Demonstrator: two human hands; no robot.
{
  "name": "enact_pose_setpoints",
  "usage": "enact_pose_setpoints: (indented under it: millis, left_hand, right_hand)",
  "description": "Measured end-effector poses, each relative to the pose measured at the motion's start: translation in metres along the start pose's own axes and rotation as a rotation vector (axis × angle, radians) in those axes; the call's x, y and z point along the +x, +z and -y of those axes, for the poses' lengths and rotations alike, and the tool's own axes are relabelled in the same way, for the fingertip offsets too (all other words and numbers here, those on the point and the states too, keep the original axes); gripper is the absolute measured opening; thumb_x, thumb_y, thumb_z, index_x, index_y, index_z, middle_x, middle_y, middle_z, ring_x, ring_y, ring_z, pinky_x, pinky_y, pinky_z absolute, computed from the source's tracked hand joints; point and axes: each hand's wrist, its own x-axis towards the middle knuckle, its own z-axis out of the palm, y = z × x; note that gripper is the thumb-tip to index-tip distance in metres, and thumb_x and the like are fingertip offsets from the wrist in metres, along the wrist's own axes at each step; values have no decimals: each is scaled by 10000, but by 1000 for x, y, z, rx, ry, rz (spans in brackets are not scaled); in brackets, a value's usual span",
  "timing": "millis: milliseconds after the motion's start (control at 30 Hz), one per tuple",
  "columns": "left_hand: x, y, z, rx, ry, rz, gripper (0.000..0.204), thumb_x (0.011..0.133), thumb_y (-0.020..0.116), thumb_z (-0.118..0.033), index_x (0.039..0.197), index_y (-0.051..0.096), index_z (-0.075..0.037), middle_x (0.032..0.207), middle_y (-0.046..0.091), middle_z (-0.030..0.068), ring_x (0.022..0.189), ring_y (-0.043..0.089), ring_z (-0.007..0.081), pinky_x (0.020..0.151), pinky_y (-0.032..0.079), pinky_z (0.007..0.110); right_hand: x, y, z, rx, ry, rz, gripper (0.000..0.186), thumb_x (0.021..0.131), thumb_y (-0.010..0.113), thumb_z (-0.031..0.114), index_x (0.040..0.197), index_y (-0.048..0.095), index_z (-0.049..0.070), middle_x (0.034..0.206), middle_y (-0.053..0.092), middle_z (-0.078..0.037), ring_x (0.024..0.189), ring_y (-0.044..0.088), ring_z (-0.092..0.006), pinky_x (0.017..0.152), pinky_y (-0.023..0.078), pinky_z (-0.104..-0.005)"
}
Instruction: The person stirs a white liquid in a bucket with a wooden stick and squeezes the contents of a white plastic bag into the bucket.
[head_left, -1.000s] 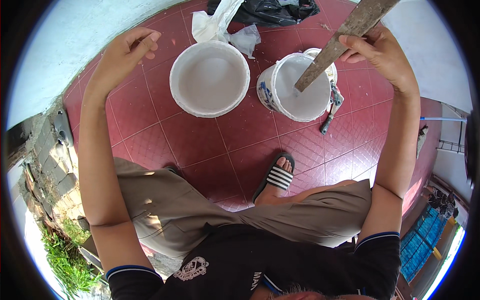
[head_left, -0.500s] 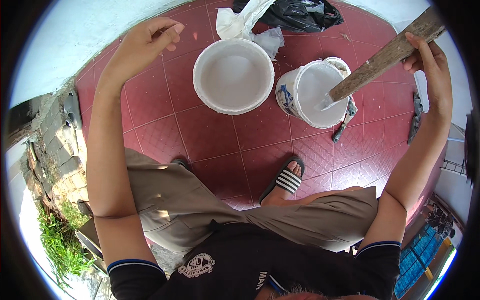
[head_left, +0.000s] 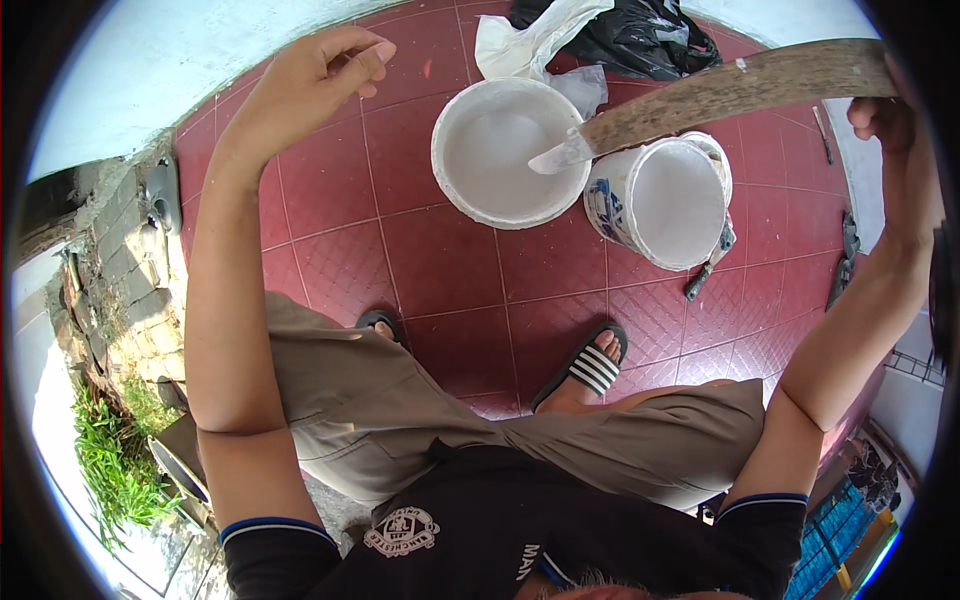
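Observation:
My right hand (head_left: 892,122) is wrapped round the upper end of a long wooden stick (head_left: 730,92) at the far right. The stick slants down leftward, and its wet, white-coated tip (head_left: 562,155) is over the right side of a round white basin (head_left: 447,190). Whitish liquid fills part of the basin. Just right of it stands a white bucket (head_left: 632,225) with blue markings, also holding whitish liquid. My left hand (head_left: 330,85) is raised at the upper left, apart from the basin, its fingers curled in with nothing seen in them.
A dark-handled brush (head_left: 705,272) lies beside the bucket, and a smaller container (head_left: 718,150) stands behind it. A white sack (head_left: 535,40) and a black plastic bag (head_left: 645,42) lie beyond the basin. Red tiles (head_left: 450,260) cover the floor; sandals (head_left: 162,195) lie by the left wall.
My right hand has carried the stick from the bucket leftward, so its white tip is now over the basin. My left hand stays curled, and the whole view has shifted slightly.

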Motion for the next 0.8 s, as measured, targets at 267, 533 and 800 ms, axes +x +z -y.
enact_pose_setpoints:
  millis: [267,533,800]
  left_hand:
    - [-7,-9,1,58,34,16,388,1032,603,-380,1219,700,-55,942,695,27,907,668,122,799,512,265]
    - [-9,-13,1,51,36,21,368,1034,604,-358,1222,697,-56,940,694,19,896,669,120,791,513,267]
    - [-10,-14,4,16,63,45,363,1027,622,-349,1202,695,-39,940,685,11,878,654,106,767,511,259]
  right_hand:
    - [-31,137,-36,154,146,364,282,950,706,301,1083,766,60,796,719,-48,733,650,-99,722,516,-277]
    - [-43,169,-63,223,58,411,294,917,762,240,1104,754,13,924,768,-75,834,697,-110,757,557,-278]
    - [-31,142,-52,44,99,402,206,929,761,155,1061,742,-3,901,755,-71,812,708,-117,743,584,-272]
